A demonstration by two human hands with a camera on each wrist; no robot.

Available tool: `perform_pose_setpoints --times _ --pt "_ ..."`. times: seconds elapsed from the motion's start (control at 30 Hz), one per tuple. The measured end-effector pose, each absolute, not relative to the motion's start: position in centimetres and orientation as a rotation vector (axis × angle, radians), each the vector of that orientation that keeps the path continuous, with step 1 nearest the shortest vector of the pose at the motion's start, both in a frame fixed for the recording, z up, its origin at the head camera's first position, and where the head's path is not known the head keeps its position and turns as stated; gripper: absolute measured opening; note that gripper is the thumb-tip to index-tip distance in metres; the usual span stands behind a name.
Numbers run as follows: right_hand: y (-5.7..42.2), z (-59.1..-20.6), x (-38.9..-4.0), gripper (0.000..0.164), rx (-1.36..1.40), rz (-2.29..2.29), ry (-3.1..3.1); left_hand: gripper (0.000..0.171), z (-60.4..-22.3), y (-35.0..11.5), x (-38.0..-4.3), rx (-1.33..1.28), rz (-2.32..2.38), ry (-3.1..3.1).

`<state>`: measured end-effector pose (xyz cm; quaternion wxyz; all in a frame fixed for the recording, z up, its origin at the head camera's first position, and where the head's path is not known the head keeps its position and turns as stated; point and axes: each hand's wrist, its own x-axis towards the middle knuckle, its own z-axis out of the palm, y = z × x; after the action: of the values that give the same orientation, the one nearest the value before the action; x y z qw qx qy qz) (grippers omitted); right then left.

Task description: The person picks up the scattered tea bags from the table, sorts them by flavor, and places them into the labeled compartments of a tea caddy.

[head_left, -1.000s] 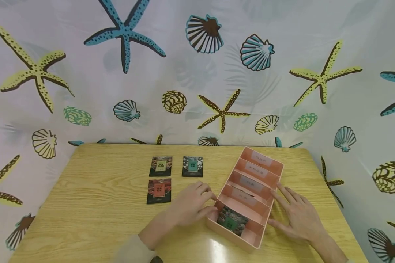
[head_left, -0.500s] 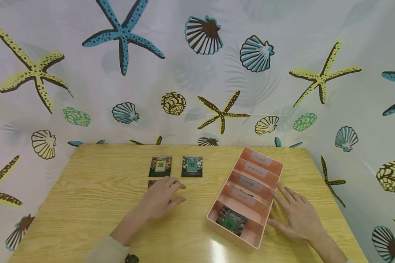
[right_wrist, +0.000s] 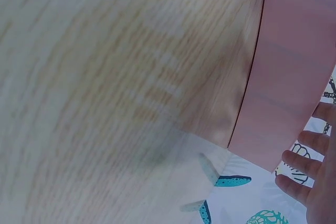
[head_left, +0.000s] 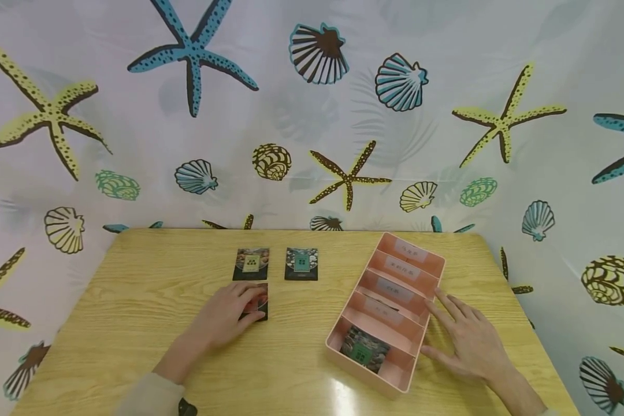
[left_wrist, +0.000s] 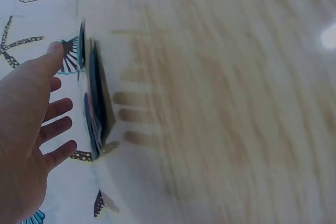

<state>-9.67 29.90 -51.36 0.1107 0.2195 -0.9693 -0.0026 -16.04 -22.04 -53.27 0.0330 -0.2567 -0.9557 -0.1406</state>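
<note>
Along the back and sides hangs a pale cloth (head_left: 286, 115) printed with starfish and shells, and before it stands the wooden desk (head_left: 156, 260). Toward the person's right on the desk sits a pink divided box (head_left: 366, 375), its long axis running near to far and leaning rightward at the far end. Flanking it, the right hand (head_left: 470, 341) lies along the box's long right wall, fingers extended and spread, grasping nothing; whether the fingertips press the wall I cannot tell for sure. Well apart on the other side, the left hand (head_left: 221, 318) reaches across the red-labelled packet (head_left: 257, 304) and hides its left part. Its fingers are loosely bent and hold nothing; the left wrist view shows backdrop between fingertips and packet edges, so it appears to hover just above. This packet, lying flat and nearly square with no clear long axis, belongs plainly to the left hand's reach: it is under those fingers, while the box stands between it and the right hand. From the packet, the box lies rightward, roughly abreast. Just beyond it is the yellow-labelled packet (head_left: 251, 264), then the teal-labelled packet (head_left: 301, 264) farther right; the green-labelled packet (head_left: 365, 349) rests in the box's nearest compartment.
</note>
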Motion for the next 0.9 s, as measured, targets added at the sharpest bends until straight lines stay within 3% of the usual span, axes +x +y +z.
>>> perform_pose_setpoints --times 0.3,0.9 --pt "30.4 -51.3 -9.6 0.092 0.681 -0.011 -2.831 0.063 -54.2 -23.2 -16.1 -0.749 -0.331 -3.007" --pt "30.4 -51.2 -9.7 0.092 0.673 -0.018 -2.834 0.067 -55.1 -24.1 -16.6 -0.681 -0.258 -3.051"
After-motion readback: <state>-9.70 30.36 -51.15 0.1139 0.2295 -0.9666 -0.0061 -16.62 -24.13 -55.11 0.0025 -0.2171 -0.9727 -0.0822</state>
